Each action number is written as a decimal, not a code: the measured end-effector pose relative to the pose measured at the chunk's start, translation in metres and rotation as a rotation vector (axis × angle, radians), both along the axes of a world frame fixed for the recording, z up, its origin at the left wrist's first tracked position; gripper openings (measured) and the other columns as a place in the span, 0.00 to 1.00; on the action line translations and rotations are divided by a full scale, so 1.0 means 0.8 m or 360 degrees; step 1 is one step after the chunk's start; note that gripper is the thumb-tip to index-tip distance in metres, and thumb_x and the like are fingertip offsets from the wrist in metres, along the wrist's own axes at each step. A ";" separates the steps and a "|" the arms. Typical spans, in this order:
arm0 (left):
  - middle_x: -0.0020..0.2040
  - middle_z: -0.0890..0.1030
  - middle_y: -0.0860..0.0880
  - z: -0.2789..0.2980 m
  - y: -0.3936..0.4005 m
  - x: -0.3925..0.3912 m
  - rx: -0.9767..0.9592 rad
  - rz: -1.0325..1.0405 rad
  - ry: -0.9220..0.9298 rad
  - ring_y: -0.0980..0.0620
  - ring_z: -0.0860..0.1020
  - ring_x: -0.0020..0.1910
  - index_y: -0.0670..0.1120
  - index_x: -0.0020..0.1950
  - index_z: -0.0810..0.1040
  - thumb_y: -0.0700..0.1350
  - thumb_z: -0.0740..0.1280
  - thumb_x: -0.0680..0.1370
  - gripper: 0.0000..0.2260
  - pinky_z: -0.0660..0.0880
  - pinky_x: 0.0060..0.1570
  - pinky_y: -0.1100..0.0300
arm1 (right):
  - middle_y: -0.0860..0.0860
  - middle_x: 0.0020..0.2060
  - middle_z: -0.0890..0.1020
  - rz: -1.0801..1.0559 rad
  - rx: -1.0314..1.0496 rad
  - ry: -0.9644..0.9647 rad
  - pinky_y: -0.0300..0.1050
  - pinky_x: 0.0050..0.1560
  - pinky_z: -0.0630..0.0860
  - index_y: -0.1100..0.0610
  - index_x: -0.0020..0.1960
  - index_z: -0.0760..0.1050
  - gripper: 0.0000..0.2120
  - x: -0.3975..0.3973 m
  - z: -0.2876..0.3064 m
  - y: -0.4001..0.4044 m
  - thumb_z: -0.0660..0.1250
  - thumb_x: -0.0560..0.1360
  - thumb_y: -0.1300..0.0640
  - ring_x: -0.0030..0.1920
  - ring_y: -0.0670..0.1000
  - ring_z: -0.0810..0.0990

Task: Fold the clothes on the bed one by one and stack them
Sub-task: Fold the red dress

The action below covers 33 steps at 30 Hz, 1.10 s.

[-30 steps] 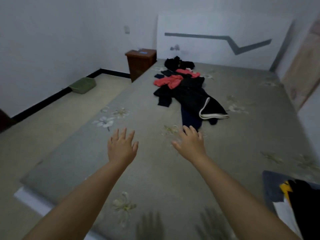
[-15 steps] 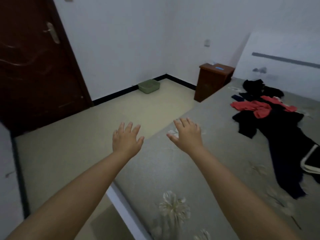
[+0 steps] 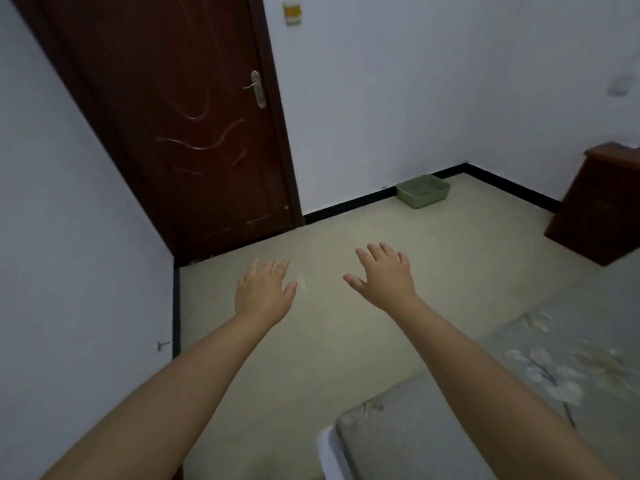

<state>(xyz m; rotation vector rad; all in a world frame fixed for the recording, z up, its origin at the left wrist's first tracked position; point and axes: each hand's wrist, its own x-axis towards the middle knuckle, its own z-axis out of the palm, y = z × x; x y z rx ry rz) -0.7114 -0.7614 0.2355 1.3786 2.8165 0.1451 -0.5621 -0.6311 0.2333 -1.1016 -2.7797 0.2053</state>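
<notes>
Clothes: none of them show from here, so where they lie cannot be told.
Bed: only its near corner comes into sight, at the lower right, under a grey-green cover printed with pale flowers; a white edge of the frame peeps out below the corner.
Right hand: held out flat, palm down, fingers spread and slightly curled, thumb pointing inward — it has hold of nothing. It hangs over the bare floor, and its forearm crosses above the corner of the bed.
Left hand: likewise stretched forward with the palm down and the fingers loosely fanned, empty, well apart from the bed and just beside the right hand with a gap between the two thumbs.
Floor: pale beige, smooth, running from the bed's edge to the walls, with a black skirting strip along its far sides.
Green basin: a shallow rectangular tub sitting on the floor against the far wall, close to the corner of the room.
Bedside cabinet: dark reddish wood, standing at the right edge, near the basin yet apart from it — only part of it is in sight.
Door: dark brown, shut, with wavy carved lines and a metal lever handle on its right side.
Walls: plain white; a small yellowish fitting hangs high beside the door frame, and a faint grey mark is on the wall at the far right.
</notes>
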 end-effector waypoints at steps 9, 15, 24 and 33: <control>0.75 0.56 0.49 0.006 0.091 -0.246 0.0028 -0.0004 0.0113 0.45 0.52 0.74 0.51 0.75 0.53 0.54 0.52 0.80 0.24 0.53 0.71 0.50 | 0.53 0.73 0.60 -0.0031 0.0053 0.0066 0.55 0.71 0.51 0.54 0.73 0.57 0.28 -0.263 0.003 0.076 0.54 0.77 0.41 0.74 0.54 0.54; 0.75 0.56 0.48 0.026 0.216 -0.333 0.0032 -0.0281 0.0121 0.44 0.51 0.74 0.51 0.75 0.53 0.54 0.51 0.80 0.23 0.52 0.71 0.50 | 0.51 0.73 0.60 -0.0283 0.0036 0.0073 0.54 0.71 0.52 0.53 0.73 0.57 0.28 -0.332 0.020 0.164 0.54 0.77 0.41 0.73 0.53 0.54; 0.74 0.58 0.49 0.048 0.463 -0.303 0.0181 -0.0783 0.0054 0.44 0.51 0.74 0.50 0.74 0.56 0.53 0.53 0.80 0.23 0.52 0.70 0.51 | 0.51 0.72 0.62 -0.0808 0.0135 0.0056 0.51 0.70 0.54 0.53 0.73 0.58 0.28 -0.269 0.047 0.358 0.54 0.77 0.40 0.73 0.52 0.56; 0.72 0.62 0.49 0.090 0.762 -0.177 0.0249 -0.1223 0.0055 0.45 0.57 0.71 0.50 0.73 0.58 0.53 0.53 0.80 0.22 0.58 0.68 0.52 | 0.51 0.69 0.67 -0.1227 0.0347 0.0172 0.49 0.68 0.58 0.54 0.71 0.62 0.27 -0.128 0.092 0.591 0.56 0.77 0.41 0.72 0.52 0.59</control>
